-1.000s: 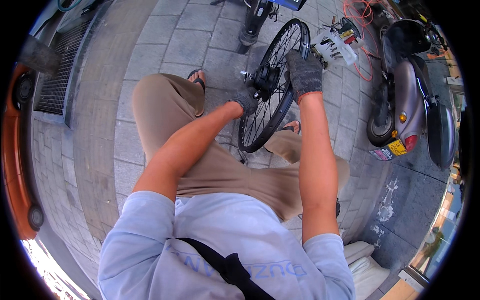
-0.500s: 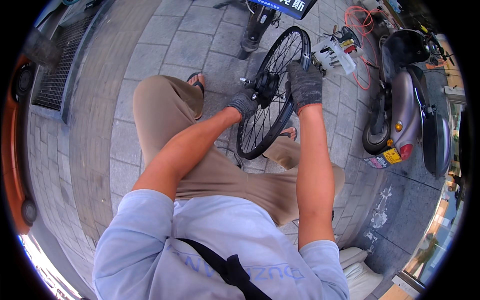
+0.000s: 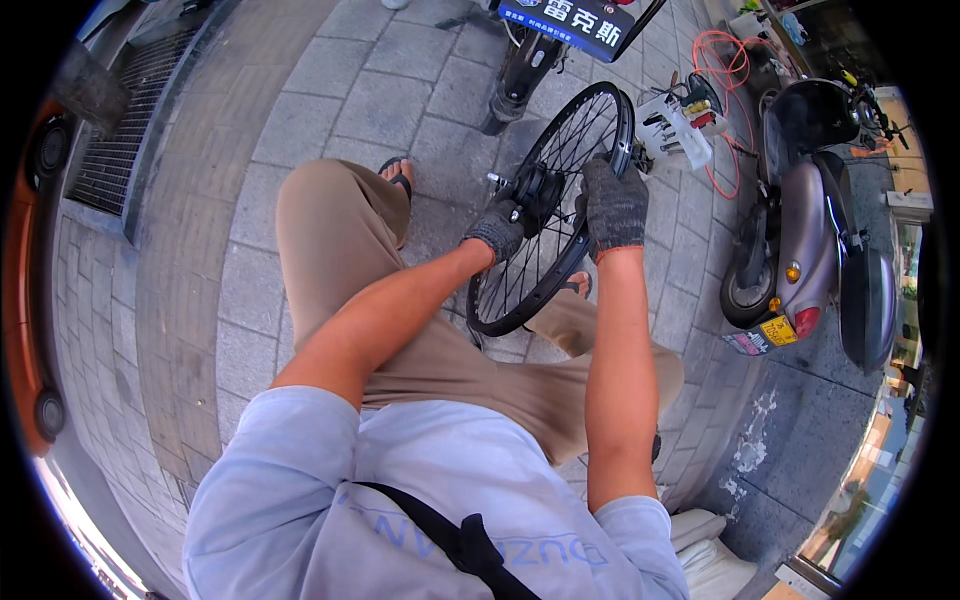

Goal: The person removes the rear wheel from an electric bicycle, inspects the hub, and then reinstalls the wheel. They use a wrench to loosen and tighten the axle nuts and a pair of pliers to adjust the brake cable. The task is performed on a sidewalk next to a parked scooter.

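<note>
I sit with a spoked bicycle wheel (image 3: pixel 519 313) standing tilted between my legs, its black rim round a large dark hub (image 3: pixel 541 200) with a silver axle end. My left hand (image 3: pixel 494 231), in a dark grey knit glove, is closed at the near side of the hub, by the axle. My right hand (image 3: pixel 613 205), gloved alike, grips the right side of the rim, and its fingertips are partly hidden. Just beyond the wheel, a white plastic holder of tools (image 3: pixel 670 130) sits on the paving.
A dark two-wheeler (image 3: pixel 520 85) with a blue sign board stands ahead. An orange hose (image 3: pixel 735 175) coils behind the tools. A silver-grey scooter (image 3: pixel 805 230) stands at right. At left are a metal grating (image 3: pixel 120 150) in the grey paving (image 3: pixel 255 280) and an orange car (image 3: pixel 25 320).
The wheel, both hands and the surroundings sit lower in the picture, and more of the sign board shows at the top. Both hands keep their holds on the wheel.
</note>
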